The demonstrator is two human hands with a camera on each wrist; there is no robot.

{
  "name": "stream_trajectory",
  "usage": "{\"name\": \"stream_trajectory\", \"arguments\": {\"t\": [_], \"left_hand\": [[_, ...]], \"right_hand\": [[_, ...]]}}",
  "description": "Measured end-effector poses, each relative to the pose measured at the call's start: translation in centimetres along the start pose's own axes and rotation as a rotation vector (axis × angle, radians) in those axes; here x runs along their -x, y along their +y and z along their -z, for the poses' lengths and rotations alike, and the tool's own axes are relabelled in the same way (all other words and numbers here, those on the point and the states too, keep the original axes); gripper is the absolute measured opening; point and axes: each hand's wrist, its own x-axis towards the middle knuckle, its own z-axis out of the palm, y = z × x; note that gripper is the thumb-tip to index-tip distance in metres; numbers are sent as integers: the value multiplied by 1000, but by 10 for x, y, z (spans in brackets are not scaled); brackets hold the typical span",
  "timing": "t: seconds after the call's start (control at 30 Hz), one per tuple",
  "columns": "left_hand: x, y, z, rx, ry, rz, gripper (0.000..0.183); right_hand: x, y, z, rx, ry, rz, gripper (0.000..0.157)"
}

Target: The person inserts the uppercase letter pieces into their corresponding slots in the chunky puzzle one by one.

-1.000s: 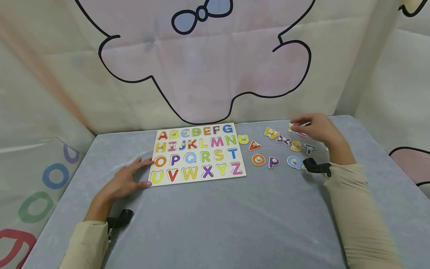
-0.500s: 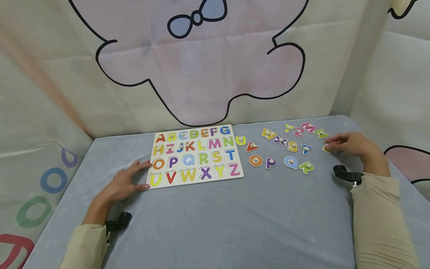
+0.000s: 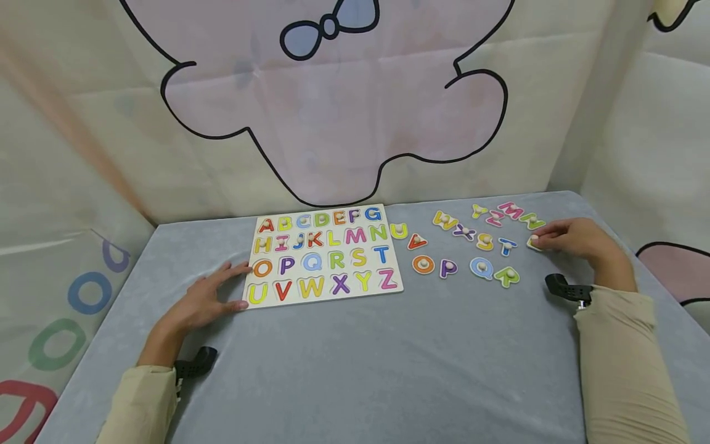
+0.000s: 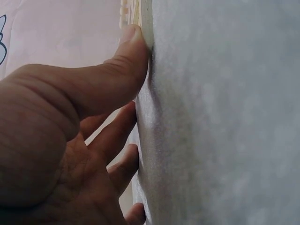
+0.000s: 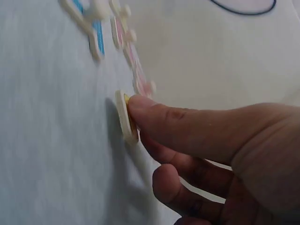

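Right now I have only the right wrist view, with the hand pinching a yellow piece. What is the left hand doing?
Observer: The left hand touches the letter board at its left edge.
Operator: Which loose letter lies closest to that board?
Observer: The yellow U piece, right beside its right edge.
Operator: Any loose O on the table?
Observer: Yes, an orange O piece, to the right of the letter board.

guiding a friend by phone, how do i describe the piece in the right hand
Find the white board, then the loose letters to its right. At their right end, below the green N, the right hand pinches a small piece with some yellow on its face. Its letter can't be read, but no other piece is held.
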Motion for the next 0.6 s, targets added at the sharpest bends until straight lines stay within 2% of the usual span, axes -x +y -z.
{"name": "stream_trajectory", "arguments": {"t": [0.17, 0.37, 0.6], "left_hand": [[-1, 0, -1, 2, 1, -2, 78], [-2, -1, -2, 3, -1, 8, 78], [0, -1, -1, -1, 8, 9, 78]], "right_hand": [[-6, -34, -11, 3, 8, 74, 57], [-14, -77, -28, -47, -27, 189, 42], [-19, -103, -44, -55, -72, 286, 30]]}}
